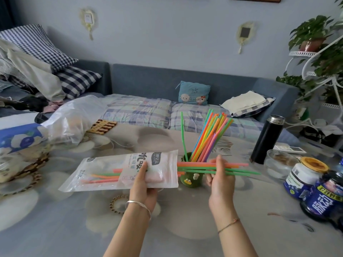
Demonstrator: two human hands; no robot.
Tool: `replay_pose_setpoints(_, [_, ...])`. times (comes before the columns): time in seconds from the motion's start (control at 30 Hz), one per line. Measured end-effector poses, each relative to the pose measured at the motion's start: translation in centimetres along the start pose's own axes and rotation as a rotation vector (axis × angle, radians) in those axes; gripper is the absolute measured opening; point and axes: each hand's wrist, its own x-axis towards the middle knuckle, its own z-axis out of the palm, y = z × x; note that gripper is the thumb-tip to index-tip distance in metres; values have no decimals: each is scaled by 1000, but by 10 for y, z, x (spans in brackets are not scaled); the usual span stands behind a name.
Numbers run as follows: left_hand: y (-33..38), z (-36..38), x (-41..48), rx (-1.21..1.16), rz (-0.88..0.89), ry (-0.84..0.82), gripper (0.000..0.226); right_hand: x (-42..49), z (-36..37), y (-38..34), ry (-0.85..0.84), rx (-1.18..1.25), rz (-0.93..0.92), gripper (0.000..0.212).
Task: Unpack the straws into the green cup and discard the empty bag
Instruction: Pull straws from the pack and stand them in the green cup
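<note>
left hand (143, 184) grips straw bag (118, 172); right hand (220, 179) pinches straws (232, 168) half-drawn out, before green cup (189, 178).

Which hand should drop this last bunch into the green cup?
Right. The right hand already grips the straws sticking out of the bag, beside the green cup; the left hand holds the bag.

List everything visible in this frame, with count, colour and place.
clear plastic straw bag: one, white-printed, left hand
loose plastic straws: several, orange and green, half out of bag
upright straws: many, multicoloured, in cup
green ceramic cup: one, table centre
black steel flask: one, right
glass bowl: one, clear, right
blue-labelled jars: two or more, right edge
left hand: grips bag
right hand: pinches loose straws
</note>
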Motion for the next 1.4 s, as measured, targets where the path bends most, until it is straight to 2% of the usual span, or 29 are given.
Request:
replay_pose_setpoints(0.07, [1,-1,1,-8,0,-4,21,1,-4,-5,29,34,-13,32])
replay_pose_setpoints(0.1, [1,0,0,-2,1,4,21,2,-4,-4,0,7,-22,31])
replay_pose_setpoints(0.2, [-3,2,-3,11,-5,11,42,-2,1,7,-178,-206,-38,23])
replay_pose_setpoints(0.3, [-10,3,-3,7,-30,26,46,-5,7,15,-259,-293,-42,26])
replay_pose_setpoints(0.43, [-4,0,0,-28,-35,75,43,5,2,-6,-180,-176,-182,40])
replay_pose_setpoints(0.57, [7,-3,2,-79,-29,73,11,31,-1,-51,-73,-101,-294,46])
replay_pose_setpoints(0.63, [12,-5,3,-105,-15,73,16,42,5,-69,-121,-188,-370,46])
replay_pose_setpoints(0.77, [18,-10,7,-150,4,85,42,59,25,-74,-338,-560,-499,44])
replay_pose_setpoints(0.87, [20,-14,9,-168,10,99,47,66,38,-63,-412,-754,-491,45])
replay_pose_setpoints(1.03, [25,-18,12,-183,11,89,47,81,42,-51,-397,-1004,-479,50])
replay_pose_setpoints(1.23, [28,-17,12,-172,13,71,44,96,38,-27,-513,-1356,-304,45])
replay_pose_setpoints(1.3, [28,-18,12,-165,8,70,45,99,35,-22,-488,-1366,-278,47])
replay_pose_setpoints(1.4, [29,-15,9,-166,5,57,46,100,37,-22,-365,-1245,-347,51])
